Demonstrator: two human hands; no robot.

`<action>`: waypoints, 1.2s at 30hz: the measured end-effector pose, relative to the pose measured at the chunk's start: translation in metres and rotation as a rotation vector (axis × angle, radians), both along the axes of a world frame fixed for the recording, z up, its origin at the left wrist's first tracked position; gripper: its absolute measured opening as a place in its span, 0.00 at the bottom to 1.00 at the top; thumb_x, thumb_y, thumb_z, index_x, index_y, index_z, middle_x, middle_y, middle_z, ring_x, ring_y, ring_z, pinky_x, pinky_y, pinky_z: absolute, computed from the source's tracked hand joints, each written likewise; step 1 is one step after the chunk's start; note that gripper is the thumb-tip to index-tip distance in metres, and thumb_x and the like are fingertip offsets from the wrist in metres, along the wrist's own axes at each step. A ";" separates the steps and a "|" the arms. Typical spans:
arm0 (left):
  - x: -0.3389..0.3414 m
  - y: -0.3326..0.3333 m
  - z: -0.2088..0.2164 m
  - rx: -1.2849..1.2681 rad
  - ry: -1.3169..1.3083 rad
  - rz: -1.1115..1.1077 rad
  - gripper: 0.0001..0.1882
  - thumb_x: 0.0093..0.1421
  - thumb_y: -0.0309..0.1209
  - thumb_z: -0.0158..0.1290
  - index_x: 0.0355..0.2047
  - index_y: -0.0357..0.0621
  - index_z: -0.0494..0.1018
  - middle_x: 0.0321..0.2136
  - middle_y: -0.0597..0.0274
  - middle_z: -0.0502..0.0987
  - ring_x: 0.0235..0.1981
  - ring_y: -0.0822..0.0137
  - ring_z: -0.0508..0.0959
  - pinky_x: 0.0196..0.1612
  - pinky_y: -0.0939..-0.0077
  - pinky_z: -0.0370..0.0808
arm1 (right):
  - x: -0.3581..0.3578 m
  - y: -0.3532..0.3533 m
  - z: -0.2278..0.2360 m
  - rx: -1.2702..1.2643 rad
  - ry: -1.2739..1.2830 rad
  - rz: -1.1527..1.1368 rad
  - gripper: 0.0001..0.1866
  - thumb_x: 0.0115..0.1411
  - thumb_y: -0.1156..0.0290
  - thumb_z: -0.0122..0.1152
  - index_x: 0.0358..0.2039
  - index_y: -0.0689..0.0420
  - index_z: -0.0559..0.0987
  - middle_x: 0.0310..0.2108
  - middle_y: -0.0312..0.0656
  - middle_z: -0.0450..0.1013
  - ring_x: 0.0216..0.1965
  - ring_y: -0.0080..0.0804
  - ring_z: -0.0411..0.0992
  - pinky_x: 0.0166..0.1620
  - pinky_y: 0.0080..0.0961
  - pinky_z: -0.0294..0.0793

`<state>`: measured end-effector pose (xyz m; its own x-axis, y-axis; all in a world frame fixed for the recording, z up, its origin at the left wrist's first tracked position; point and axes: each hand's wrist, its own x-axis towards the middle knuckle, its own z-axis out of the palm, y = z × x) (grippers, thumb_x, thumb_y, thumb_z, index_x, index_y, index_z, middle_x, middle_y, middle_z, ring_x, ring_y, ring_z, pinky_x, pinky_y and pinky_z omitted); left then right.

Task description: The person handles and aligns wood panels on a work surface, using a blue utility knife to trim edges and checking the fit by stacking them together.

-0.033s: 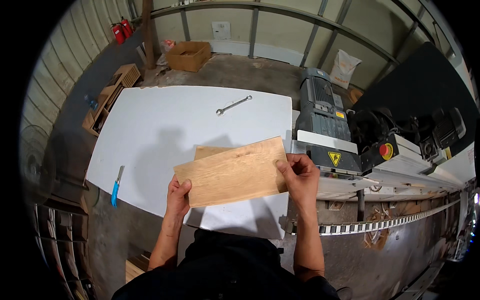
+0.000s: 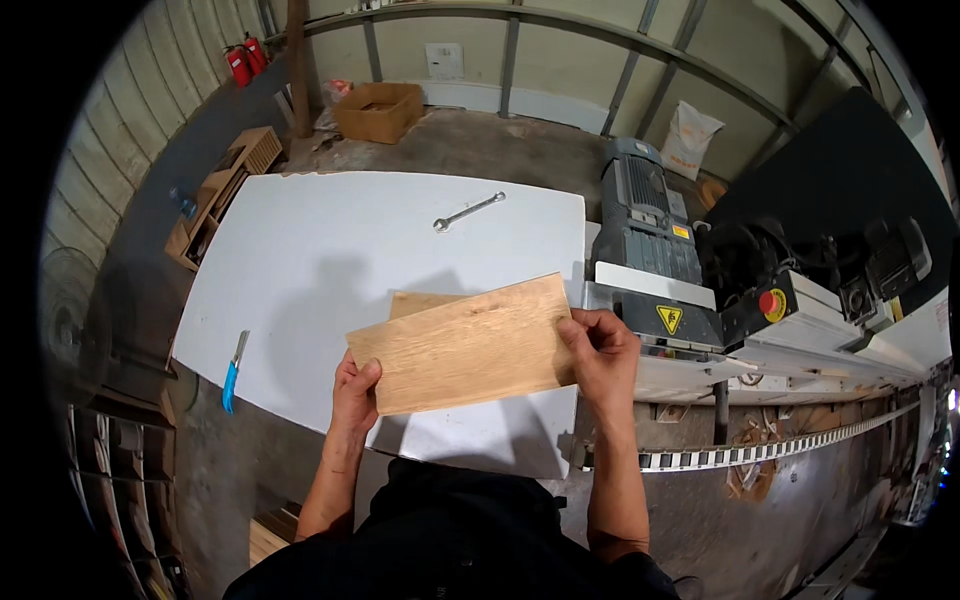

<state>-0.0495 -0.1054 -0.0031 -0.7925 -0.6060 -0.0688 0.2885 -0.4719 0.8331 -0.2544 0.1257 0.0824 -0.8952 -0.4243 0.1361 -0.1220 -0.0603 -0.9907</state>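
Observation:
A light-brown wooden board [image 2: 470,345] with visible grain is held up between my hands, tilted with its right end higher. My left hand [image 2: 355,392] grips its lower left corner, thumb on the face. At the right end, my right hand [image 2: 603,355] pinches the edge, thumb in front and fingers behind. Behind it, a second wooden board [image 2: 415,302] shows only its upper left part; whether it lies on the table or touches the held one, I cannot tell. Both are over the white table [image 2: 300,220].
A wrench [image 2: 469,212] lies toward the table's far side. A blue-handled knife [image 2: 233,370] lies at the left edge. Machinery with a grey motor [image 2: 645,215] and a red button [image 2: 771,303] stands at right. A cardboard box [image 2: 378,112] sits on the floor beyond.
My right thumb has shifted slightly toward the right edge of the board. Otherwise the hands and boards stay as they were.

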 end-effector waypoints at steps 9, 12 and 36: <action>0.012 -0.012 0.008 -0.076 0.057 0.062 0.28 0.53 0.34 0.60 0.51 0.36 0.64 0.45 0.58 0.74 0.47 0.65 0.74 0.51 0.70 0.70 | 0.009 -0.023 0.023 0.039 0.120 0.053 0.09 0.57 0.71 0.64 0.33 0.65 0.78 0.24 0.31 0.74 0.25 0.14 0.66 0.30 0.13 0.67; 0.017 -0.018 0.006 -0.082 0.073 0.093 0.28 0.53 0.34 0.61 0.51 0.37 0.64 0.45 0.58 0.74 0.47 0.66 0.74 0.52 0.70 0.70 | 0.015 -0.030 0.036 0.039 0.188 0.028 0.08 0.56 0.72 0.64 0.31 0.64 0.78 0.21 0.30 0.72 0.23 0.12 0.64 0.26 0.12 0.64; 0.014 -0.037 0.003 -0.060 -0.110 0.023 0.26 0.54 0.31 0.58 0.51 0.35 0.66 0.45 0.58 0.75 0.45 0.67 0.75 0.51 0.72 0.70 | -0.005 -0.031 -0.007 -0.011 -0.022 0.146 0.12 0.59 0.71 0.61 0.39 0.66 0.79 0.27 0.33 0.75 0.28 0.14 0.67 0.32 0.13 0.67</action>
<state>-0.0352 -0.1423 -0.0005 -0.7680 -0.6296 -0.1174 0.2044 -0.4146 0.8867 -0.2594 0.0945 0.0755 -0.8268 -0.5491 0.1220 -0.0890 -0.0865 -0.9923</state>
